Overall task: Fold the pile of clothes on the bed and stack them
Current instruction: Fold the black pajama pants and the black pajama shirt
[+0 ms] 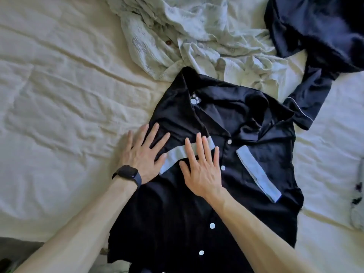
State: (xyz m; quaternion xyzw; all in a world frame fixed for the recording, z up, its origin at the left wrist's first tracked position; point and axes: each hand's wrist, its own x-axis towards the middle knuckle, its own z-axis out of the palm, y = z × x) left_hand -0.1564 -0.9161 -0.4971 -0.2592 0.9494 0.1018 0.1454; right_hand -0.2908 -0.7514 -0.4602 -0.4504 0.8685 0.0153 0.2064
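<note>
Directly under spread fingers (200, 146), black shirt (238, 196)

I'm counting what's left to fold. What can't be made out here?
Head view:
Black shirt: hem cut off by the bottom edge; left hand and right hand cover part of its chest.
Navy garment: blurred, cut off by top and right edges.
Pale item: mostly beyond the right edge.
White garment: crumpled, kind unclear.

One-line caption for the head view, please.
Left hand and right hand press flat on a buttoned black shirt spread on the bed, crumpled pale garment beyond.
</note>
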